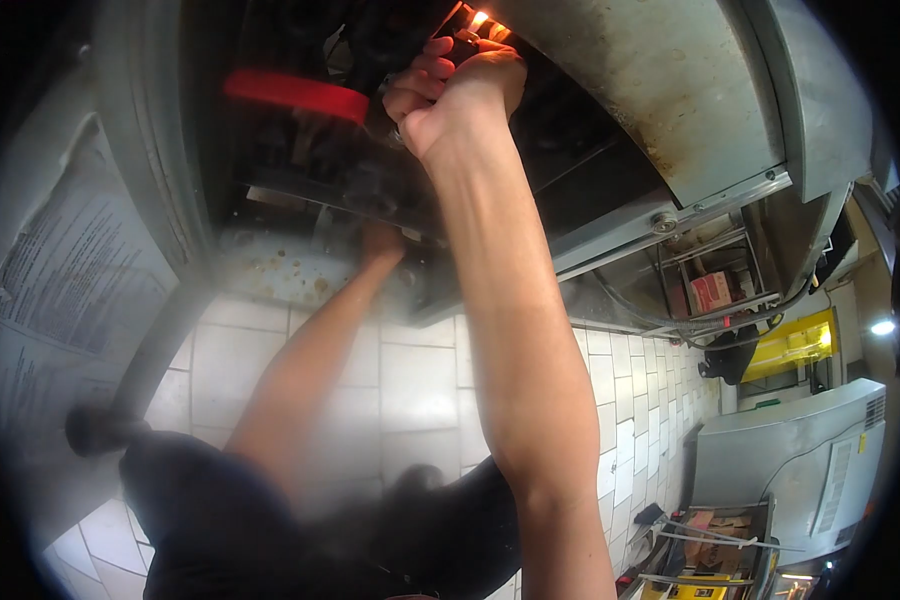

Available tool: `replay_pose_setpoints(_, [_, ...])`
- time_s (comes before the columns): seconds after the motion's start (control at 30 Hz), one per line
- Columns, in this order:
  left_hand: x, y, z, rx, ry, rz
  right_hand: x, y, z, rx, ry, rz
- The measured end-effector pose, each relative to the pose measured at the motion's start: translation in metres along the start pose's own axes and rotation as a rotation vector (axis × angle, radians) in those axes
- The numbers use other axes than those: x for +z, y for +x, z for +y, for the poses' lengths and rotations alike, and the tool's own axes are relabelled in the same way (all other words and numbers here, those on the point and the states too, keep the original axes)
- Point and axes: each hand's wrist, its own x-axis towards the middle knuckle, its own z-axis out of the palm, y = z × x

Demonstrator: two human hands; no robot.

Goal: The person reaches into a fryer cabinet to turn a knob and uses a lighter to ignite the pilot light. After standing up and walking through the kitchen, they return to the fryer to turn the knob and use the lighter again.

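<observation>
My right hand (455,85) is raised inside the dark opening of a metal appliance, palm side towards me and fingers curled. Its fingertips and thumb close round something small that I cannot make out, right beside an orange glow (481,20) that looks like a flame. Left of the hand is a red bar (295,95), apart from it. A second bare limb, seemingly my left arm, stretches to the lower edge of the opening. Its end, seemingly my left hand (382,241), is blurred and in shadow, so the fingers do not show.
A stained metal panel (660,90) curves overhead at the right. To the left stands a panel with a printed sheet (65,250). White tiles (420,370) cover the floor. Further right are a grey appliance (790,470), a yellow item (790,345) and a rack with boxes (715,545).
</observation>
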Motion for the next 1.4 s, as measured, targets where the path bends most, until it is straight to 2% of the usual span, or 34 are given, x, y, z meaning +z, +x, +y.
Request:
replay_pose_setpoints(0.07, [0.001, 0.0, -0.001, -0.011, -0.012, -0.02, -0.003, 0.005, 0.0, 0.008, 0.003, -0.034])
replay_pose_setpoints(0.13, [0.001, 0.0, -0.002, -0.106, 0.089, -0.156, -0.004, 0.007, 0.0, 0.048, 0.022, -0.032])
replay_pose_setpoints(0.17, [0.002, 0.0, -0.003, -0.106, 0.09, -0.156, -0.004, 0.008, 0.0, 0.048, 0.022, -0.031])
replay_pose_setpoints(0.27, [0.01, -0.001, -0.008, -0.139, 0.106, -0.073, -0.004, 0.011, -0.002, 0.073, -0.036, 0.001])
replay_pose_setpoints(0.33, [0.005, -0.001, -0.005, -0.039, 0.104, -0.06, -0.004, 0.011, -0.001, 0.082, -0.037, 0.027])
replay_pose_setpoints(0.47, [0.009, 0.0, -0.01, -0.021, 0.126, -0.023, -0.001, 0.008, 0.0, 0.052, -0.045, 0.016])
replay_pose_setpoints(0.57, [-0.018, 0.001, 0.018, -0.079, 0.086, 0.012, -0.005, 0.0, 0.001, 0.009, -0.045, 0.02])
replay_pose_setpoints(0.63, [-0.009, 0.001, 0.004, -0.143, -0.028, -0.13, -0.017, -0.011, 0.001, -0.031, -0.146, -0.146])
replay_pose_setpoints(0.77, [-0.011, 0.003, 0.012, -0.149, -0.095, -0.071, -0.062, -0.076, -0.004, 0.044, -0.175, -0.175])
replay_pose_setpoints(0.83, [-0.006, 0.004, 0.002, -0.045, 0.011, -0.098, -0.1, -0.097, -0.007, 0.011, -0.248, -0.074])
replay_pose_setpoints(0.9, [-0.007, 0.004, -0.001, -0.018, 0.035, -0.081, -0.137, -0.107, -0.013, -0.183, -0.308, 0.112])
replay_pose_setpoints(0.97, [-0.006, 0.002, -0.002, 0.041, 0.074, -0.054, -0.171, -0.106, -0.024, -0.258, -0.305, 0.165])
replay_pose_setpoints(1.07, [-0.026, 0.002, 0.021, -0.041, 0.071, -0.117, -0.187, -0.104, -0.045, -0.268, -0.226, 0.105])
replay_pose_setpoints(1.17, [-0.017, 0.006, 0.008, 0.046, 0.093, -0.086, -0.191, -0.111, -0.053, -0.326, -0.206, 0.152])
replay_pose_setpoints(1.2, [-0.014, 0.006, 0.002, 0.044, 0.107, -0.076, -0.196, -0.117, -0.052, -0.286, -0.231, 0.159])
replay_pose_setpoints(1.27, [-0.011, 0.01, -0.007, 0.143, 0.048, -0.07, -0.216, -0.13, -0.039, -0.197, -0.47, 0.164])
replay_pose_setpoints(1.3, [-0.007, 0.01, -0.012, 0.144, 0.059, -0.061, -0.231, -0.137, -0.029, -0.189, -1.034, 0.152])
replay_pose_setpoints(1.33, [-0.001, 0.008, -0.014, 0.121, 0.091, -0.017, -0.239, -0.143, -0.022, -0.113, -1.4, 0.012])
replay_pose_setpoints(1.37, [0.004, 0.006, -0.017, 0.097, 0.12, 0.025, -0.242, -0.146, -0.011, -0.04, -1.556, -0.062])
replay_pose_setpoints(1.4, [0.002, 0.007, -0.015, 0.097, 0.128, 0.026, -0.241, -0.151, 0.002, -0.184, -1.56, -0.143])
